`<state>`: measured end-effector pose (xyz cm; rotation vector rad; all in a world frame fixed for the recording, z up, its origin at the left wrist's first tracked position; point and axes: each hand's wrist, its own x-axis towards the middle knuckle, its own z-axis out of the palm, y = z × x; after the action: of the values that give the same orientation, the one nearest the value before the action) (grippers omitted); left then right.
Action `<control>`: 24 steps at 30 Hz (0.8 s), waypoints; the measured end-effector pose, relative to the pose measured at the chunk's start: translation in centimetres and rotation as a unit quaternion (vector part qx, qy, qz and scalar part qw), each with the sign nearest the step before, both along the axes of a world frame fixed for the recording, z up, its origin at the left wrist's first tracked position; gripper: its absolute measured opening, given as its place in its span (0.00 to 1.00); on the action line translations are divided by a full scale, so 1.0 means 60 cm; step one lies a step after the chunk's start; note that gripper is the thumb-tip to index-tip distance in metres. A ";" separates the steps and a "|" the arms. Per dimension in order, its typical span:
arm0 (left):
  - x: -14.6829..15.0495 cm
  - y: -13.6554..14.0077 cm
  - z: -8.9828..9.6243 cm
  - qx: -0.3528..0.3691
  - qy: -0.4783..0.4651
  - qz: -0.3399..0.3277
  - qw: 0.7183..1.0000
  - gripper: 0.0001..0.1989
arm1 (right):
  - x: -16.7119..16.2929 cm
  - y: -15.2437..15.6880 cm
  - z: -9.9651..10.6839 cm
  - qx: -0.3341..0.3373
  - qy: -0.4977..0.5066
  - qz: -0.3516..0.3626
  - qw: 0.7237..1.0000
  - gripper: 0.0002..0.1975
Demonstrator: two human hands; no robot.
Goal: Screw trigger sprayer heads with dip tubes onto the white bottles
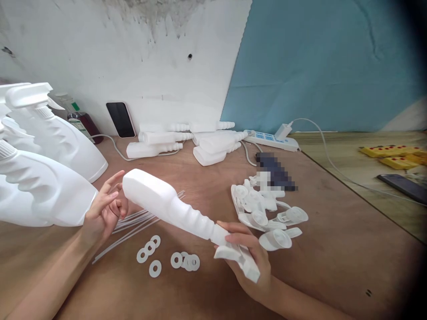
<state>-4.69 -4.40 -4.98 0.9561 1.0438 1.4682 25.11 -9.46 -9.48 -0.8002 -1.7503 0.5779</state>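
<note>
A white spray bottle point(167, 200) with its trigger head point(245, 262) on hangs tilted above the table, base toward the upper left. My right hand point(251, 253) is wrapped round the trigger head and collar. Near the bottle's base is my left hand point(105, 209), its fingers spread and partly curled; it does not grip the bottle, and whether a fingertip touches it I cannot tell. Below the bottle lie several white ring washers point(155, 268). Thin white tubes point(133, 226) lie behind my left hand. Several loose trigger heads point(263, 213) are piled to the right.
Several spray bottles with heads point(60, 186) stand at the left. Bottles without heads point(213, 144) lie along the wall. A phone point(121, 119) leans there beside a dark bottle point(82, 122). A power strip point(273, 140) with a cable sits at the back right.
</note>
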 end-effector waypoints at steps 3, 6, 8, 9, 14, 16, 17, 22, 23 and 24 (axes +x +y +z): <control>0.003 -0.001 -0.002 -0.018 0.008 -0.047 0.999 0.18 | 0.001 0.002 0.007 0.082 -0.031 0.005 0.996 0.21; 0.005 -0.002 -0.009 -0.034 0.014 -0.044 0.998 0.19 | 0.003 0.004 0.012 0.128 -0.053 0.012 0.990 0.21; 0.004 -0.002 -0.011 -0.043 0.018 -0.011 0.999 0.21 | 0.004 0.002 0.012 0.139 -0.062 0.020 0.988 0.21; 0.004 -0.002 -0.012 -0.048 0.024 0.003 0.999 0.22 | 0.005 0.001 0.010 0.140 -0.065 0.024 0.988 0.22; 0.014 -0.003 -0.008 -0.083 0.047 0.004 0.995 0.18 | 0.008 -0.007 0.003 0.040 -0.043 0.009 0.998 0.20; 0.021 -0.005 -0.004 -0.093 0.048 0.007 0.994 0.17 | 0.008 -0.005 0.004 -0.039 -0.034 -0.039 0.998 0.16; 0.025 -0.006 -0.002 -0.094 0.048 0.011 0.994 0.17 | 0.007 -0.003 0.005 -0.079 -0.030 -0.066 0.994 0.15; 0.028 -0.011 0.006 -0.077 0.051 -0.004 0.996 0.28 | -0.003 0.011 0.012 -0.242 0.045 -0.095 0.965 0.12; 0.025 -0.011 0.005 -0.074 0.049 -0.019 0.996 0.29 | -0.005 0.013 0.014 -0.267 0.058 -0.089 0.958 0.12; 0.020 -0.010 0.003 -0.073 0.046 -0.035 0.996 0.29 | -0.007 0.014 0.016 -0.287 0.069 -0.083 0.952 0.13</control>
<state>-3.47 -5.02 -4.82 0.9533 1.1573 1.2825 24.68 -8.61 -8.54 -1.2625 -1.3756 1.0239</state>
